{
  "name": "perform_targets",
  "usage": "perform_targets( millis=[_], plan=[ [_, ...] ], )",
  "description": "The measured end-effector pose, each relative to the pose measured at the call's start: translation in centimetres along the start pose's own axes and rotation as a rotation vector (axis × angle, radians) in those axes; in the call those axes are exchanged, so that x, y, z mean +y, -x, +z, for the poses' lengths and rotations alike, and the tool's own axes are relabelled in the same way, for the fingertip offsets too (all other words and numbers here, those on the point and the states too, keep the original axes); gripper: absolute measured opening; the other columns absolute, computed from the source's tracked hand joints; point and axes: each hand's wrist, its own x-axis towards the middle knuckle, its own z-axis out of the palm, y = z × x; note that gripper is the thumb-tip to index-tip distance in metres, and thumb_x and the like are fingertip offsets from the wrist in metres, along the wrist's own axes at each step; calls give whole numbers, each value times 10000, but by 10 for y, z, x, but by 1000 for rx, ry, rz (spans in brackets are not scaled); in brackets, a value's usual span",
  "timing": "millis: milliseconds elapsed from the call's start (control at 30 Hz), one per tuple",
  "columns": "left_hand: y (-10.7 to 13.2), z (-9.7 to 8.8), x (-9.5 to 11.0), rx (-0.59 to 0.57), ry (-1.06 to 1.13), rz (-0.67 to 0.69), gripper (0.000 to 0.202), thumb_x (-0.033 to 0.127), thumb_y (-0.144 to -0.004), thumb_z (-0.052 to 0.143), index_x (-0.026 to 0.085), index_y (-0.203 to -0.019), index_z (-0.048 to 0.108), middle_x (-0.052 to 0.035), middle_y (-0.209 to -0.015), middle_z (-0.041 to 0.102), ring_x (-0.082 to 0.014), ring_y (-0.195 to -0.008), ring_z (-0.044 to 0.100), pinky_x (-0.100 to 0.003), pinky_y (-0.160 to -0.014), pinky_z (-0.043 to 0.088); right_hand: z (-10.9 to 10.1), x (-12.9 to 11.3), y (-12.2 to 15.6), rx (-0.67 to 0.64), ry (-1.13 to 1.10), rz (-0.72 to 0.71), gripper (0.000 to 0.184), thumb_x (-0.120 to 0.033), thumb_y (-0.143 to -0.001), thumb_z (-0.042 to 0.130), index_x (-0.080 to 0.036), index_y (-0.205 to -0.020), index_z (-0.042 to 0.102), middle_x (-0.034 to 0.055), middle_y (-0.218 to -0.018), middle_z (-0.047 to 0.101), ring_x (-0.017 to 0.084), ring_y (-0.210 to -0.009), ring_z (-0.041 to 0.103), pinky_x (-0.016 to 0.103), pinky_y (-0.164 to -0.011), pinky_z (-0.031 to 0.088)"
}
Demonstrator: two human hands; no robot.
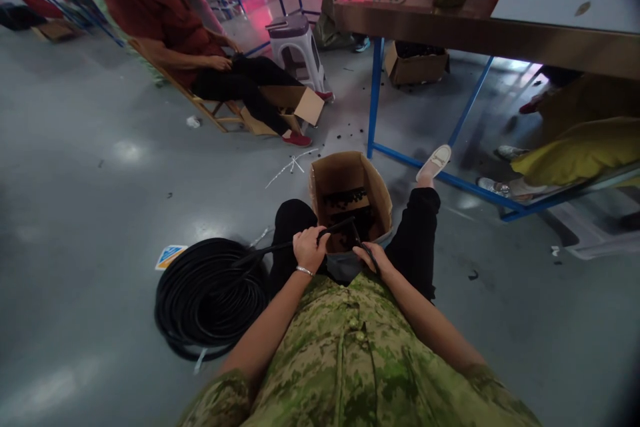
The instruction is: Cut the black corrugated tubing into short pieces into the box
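My left hand [310, 250] is closed around a black hose [280, 247], whose free end points over an open cardboard box [383, 190]. From that hand the hose runs back to a large black coil [175, 300] on the floor at the left. In my right hand [375, 259] is a slim black hand tool [357, 233], its tip close to the hose end; its exact kind is not clear. Short black pieces [345, 199] lie inside the box, which stands between my legs.
A blue-legged table [376, 100] stands ahead on the right. Front left, a seated person [160, 33] has another cardboard box [309, 107] at their feet. A grey-and-white stool [295, 47] is behind it. Small scraps dot the floor.
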Motion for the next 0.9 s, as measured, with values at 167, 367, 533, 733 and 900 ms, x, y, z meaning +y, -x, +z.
perform_targets(
  millis=[167,367,533,733,900],
  plan=[
    [0,-2,0,-2,-1,17,268,418,-903,489,230,-968,669,-40,-830,688,-199,-801,594,-352,-790,321,-1,2,-1,4,47,-2,432,-555,-797,525,-178,-586,524,-1,-546,554,133,-557,526,227,-546,378],
    [1,-2,0,10,4,36,259,414,-900,499,226,-960,666,-34,-818,686,-194,-782,589,-352,-781,322,1,7,-2,-4,99,-11,423,-554,-797,528,-182,-599,561,1,-562,592,148,-565,544,235,-541,376],
    [1,-1,0,26,5,39,265,414,-901,493,221,-954,668,-43,-824,687,-202,-791,590,-356,-790,320,2,9,-1,2,126,-32,423,-547,-807,518,-185,-593,565,3,-559,592,149,-562,548,240,-545,376],
    [2,0,-2,25,6,39,273,417,-903,489,219,-952,670,-50,-832,687,-204,-794,593,-354,-785,320,3,11,-1,35,158,-59,410,-535,-801,519,-180,-598,537,6,-544,549,132,-535,500,236,-511,332],
    [3,0,-2,58,8,29,271,412,-904,486,217,-949,668,-46,-825,688,-202,-775,588,-358,-786,320,4,15,-1,8,175,-78,392,-534,-790,528,-178,-628,553,6,-570,538,128,-552,478,233,-513,316]
  ],
)
